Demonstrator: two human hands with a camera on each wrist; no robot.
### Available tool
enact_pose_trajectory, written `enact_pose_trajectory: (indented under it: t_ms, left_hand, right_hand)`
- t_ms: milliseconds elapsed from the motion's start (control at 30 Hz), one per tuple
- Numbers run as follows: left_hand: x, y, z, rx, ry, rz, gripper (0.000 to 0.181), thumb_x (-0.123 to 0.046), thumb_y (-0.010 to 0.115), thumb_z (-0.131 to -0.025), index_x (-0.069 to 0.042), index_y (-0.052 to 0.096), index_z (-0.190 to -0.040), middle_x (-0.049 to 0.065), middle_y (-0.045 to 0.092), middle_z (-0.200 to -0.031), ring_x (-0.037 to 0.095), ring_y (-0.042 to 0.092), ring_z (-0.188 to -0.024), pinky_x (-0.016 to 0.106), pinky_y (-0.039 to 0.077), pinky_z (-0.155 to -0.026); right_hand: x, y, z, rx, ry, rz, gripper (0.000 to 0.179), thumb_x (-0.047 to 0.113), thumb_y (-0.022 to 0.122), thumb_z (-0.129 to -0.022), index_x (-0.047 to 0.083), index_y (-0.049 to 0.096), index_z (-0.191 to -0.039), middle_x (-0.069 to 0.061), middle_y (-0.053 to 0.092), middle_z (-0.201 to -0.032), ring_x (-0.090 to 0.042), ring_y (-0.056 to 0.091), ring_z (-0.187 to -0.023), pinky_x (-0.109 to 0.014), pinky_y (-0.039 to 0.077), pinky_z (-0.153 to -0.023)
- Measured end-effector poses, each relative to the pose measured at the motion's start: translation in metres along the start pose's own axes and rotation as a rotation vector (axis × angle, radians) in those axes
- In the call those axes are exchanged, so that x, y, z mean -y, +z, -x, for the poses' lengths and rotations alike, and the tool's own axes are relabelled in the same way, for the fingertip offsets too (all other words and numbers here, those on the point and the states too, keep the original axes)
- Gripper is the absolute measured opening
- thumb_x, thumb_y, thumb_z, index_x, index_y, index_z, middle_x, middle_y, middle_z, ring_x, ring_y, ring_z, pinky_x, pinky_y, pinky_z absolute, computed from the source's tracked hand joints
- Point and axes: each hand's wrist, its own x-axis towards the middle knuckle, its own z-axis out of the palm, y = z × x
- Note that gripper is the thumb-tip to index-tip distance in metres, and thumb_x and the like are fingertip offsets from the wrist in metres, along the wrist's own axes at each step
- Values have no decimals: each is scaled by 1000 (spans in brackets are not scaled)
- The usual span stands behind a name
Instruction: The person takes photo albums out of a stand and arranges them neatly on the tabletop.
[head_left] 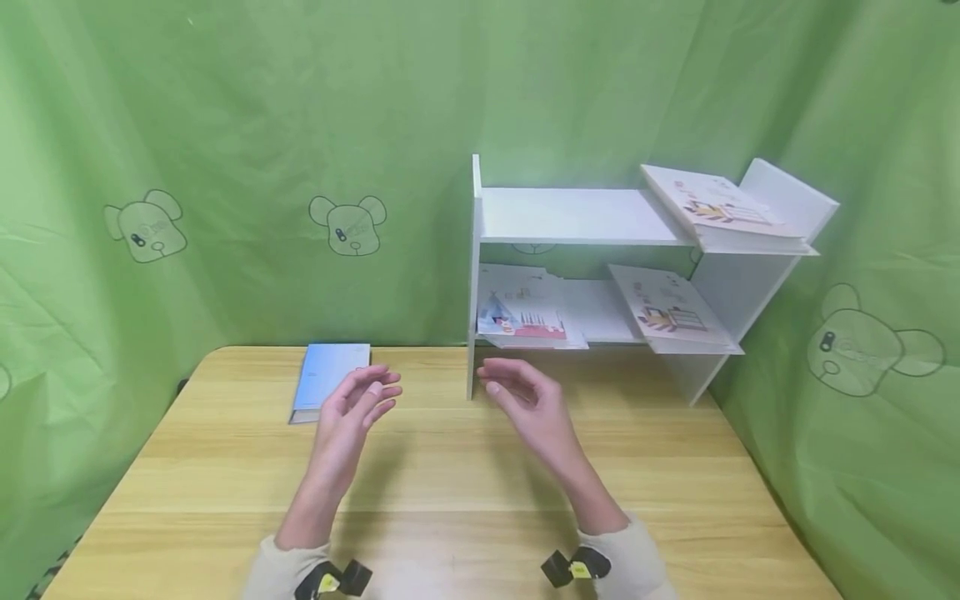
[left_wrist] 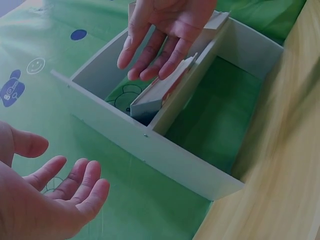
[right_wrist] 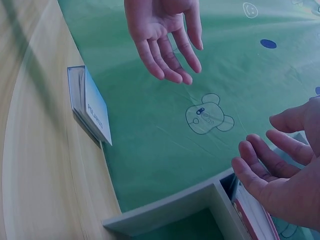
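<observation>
Both hands hover above the wooden table with palms facing each other, holding nothing. My left hand point(head_left: 351, 412) has loosely bent fingers and is nearest to a blue book point(head_left: 330, 371), which lies flat at the table's back edge; the hand covers its lower right corner in the head view. My right hand point(head_left: 534, 408), its fingers relaxed, hangs in front of the white shelf point(head_left: 474, 275), close to its left side panel. In the right wrist view, lettering shows on the blue book point(right_wrist: 95, 107) and the left hand point(right_wrist: 165, 40) appears across from the right hand point(right_wrist: 285, 170).
The two-level shelf stands at the back right. White illustrated books lie on it: one point(head_left: 720, 204) on the upper right, one point(head_left: 671, 308) on the lower right, others point(head_left: 525, 308) on the lower left. Green cloth point(head_left: 247, 125) hangs behind the wooden table point(head_left: 435, 483).
</observation>
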Motion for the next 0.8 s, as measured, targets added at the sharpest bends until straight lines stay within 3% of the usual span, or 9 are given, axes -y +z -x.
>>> enact_pose_trajectory:
  t_ms: [300, 800]
  left_hand:
    - [0, 12, 1, 31, 11, -48, 34, -10, 56, -105, 4, 54, -136, 22, 61, -135, 36, 61, -124, 46, 49, -110]
    - [10, 34, 5, 93, -12, -28, 33, -9, 56, -105, 5, 55, -134, 26, 61, -134, 38, 62, -121, 46, 50, -109]
  right_hand:
    - [1, -15, 5, -27, -16, 43, 30, 9, 70, -97, 6, 67, -127, -10, 71, -123, -26, 67, -117, -29, 54, -102]
    - [5, -34, 13, -46, -12, 58, 34, 9, 70, -98, 2, 64, -130, -10, 70, -126, -27, 66, -118, -29, 54, -102]
